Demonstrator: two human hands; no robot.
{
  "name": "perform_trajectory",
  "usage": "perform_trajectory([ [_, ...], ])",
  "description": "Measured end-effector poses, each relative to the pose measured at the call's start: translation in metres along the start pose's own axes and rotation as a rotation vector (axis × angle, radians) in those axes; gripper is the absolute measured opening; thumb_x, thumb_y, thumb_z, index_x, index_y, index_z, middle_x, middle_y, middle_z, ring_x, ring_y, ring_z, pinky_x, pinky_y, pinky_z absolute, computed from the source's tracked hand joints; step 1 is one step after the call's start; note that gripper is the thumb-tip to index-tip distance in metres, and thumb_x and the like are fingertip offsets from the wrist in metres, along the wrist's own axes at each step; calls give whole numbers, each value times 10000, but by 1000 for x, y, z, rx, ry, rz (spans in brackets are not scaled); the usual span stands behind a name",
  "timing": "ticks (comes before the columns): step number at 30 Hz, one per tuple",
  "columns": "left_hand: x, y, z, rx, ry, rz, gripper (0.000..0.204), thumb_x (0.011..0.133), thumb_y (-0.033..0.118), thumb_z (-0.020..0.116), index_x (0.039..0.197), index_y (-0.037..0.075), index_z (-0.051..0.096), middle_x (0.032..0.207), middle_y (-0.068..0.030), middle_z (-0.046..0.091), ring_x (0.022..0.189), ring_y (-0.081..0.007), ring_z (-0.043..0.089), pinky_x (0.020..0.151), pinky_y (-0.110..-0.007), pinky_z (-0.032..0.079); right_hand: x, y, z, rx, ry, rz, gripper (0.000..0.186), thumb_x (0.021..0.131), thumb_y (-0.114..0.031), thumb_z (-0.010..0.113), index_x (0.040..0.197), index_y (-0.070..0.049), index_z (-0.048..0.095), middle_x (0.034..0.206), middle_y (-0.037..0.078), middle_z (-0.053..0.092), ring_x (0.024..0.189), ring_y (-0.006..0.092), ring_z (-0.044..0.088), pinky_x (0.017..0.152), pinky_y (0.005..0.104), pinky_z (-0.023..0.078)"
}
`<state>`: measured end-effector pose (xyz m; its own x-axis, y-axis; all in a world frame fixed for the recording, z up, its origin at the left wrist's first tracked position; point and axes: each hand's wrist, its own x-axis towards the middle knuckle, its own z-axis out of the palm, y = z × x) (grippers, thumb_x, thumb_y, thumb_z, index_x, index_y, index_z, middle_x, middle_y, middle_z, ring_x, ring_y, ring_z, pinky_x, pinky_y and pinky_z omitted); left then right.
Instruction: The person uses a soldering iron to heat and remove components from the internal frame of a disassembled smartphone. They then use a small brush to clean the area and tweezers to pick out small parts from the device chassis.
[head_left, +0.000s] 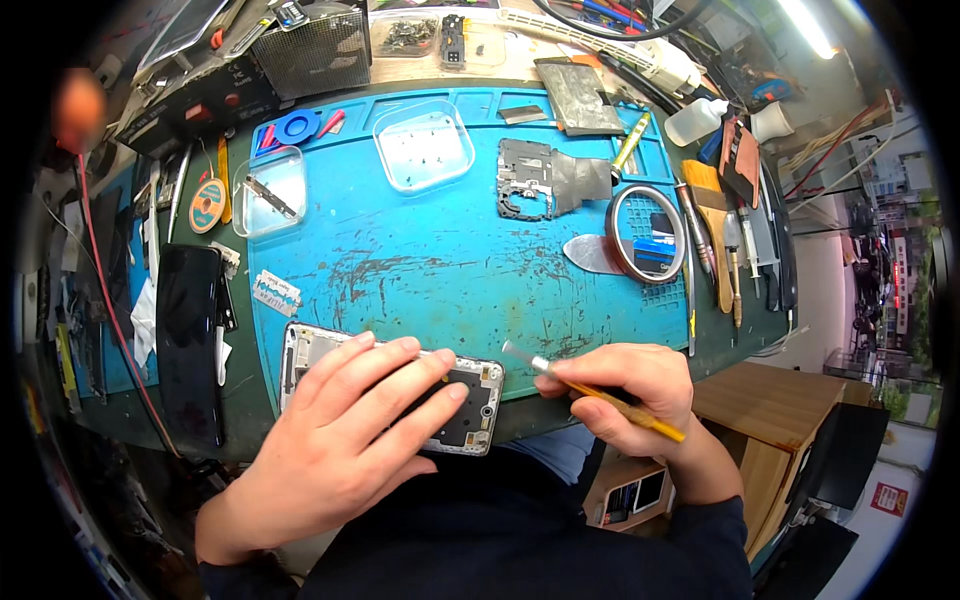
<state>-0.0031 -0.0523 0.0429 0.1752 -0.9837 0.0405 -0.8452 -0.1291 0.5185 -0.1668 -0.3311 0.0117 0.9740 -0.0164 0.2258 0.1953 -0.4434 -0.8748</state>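
My left hand (355, 440) grips a silver-edged phone frame (475, 420) near the bench's front edge, fingers spread across its dark inner plate, thumb by the lower side. My right hand (635, 400) is closed round a slim yellow-handled tool (660, 420) with a silver collar; its pale tip, blurred, points toward the phone's upper right corner without touching it. A razor-blade packet (276, 292) lies on the blue mat (400, 300) above my left hand. A dark disassembled part (530, 180) and a round ring (675, 230) with a spatula (590, 255) lie farther back.
Clear plastic trays (420, 145) sit at the back. A black phone (188, 340) and a solder-wick spool (206, 205) are at left. Brushes (712, 200), syringes and a bottle (690, 122) line the right. A wooden cabinet (760, 390) stands below the right edge.
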Motion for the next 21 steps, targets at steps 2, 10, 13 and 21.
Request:
perform_trajectory([
  [2,0,-2,12,36,31,26,659,824,313,846,1424,80,703,1533,-130,625,1394,-364,588,1174,-565,469,4,5,0,-13,-21,-58,297,899,-13,820,1193,20,789,1015,154,820,843,267,810,743,336,636],
  [10,-2,-5,21,114,45,50,607,842,377,808,1381,105,737,1509,-122,641,1383,-354,604,1168,-544,502,4,3,0,-65,6,-24,319,851,6,851,1165,16,799,989,150,780,821,279,769,721,350,620],
  [13,1,-6,16,102,19,39,593,838,385,814,1376,145,743,1507,-146,629,1388,-391,592,1177,-574,486,8,7,-1,-507,86,-219,366,799,-35,841,1163,-17,804,1086,140,764,868,273,755,734,354,621],
  [21,18,-4,12,105,104,8,758,631,301,940,1343,133,741,1406,-159,622,1275,-390,599,1078,-549,505,-9,13,-37,-957,264,-165,436,811,-31,761,1245,-62,784,1188,106,760,1006,261,735,803,384,590],
])
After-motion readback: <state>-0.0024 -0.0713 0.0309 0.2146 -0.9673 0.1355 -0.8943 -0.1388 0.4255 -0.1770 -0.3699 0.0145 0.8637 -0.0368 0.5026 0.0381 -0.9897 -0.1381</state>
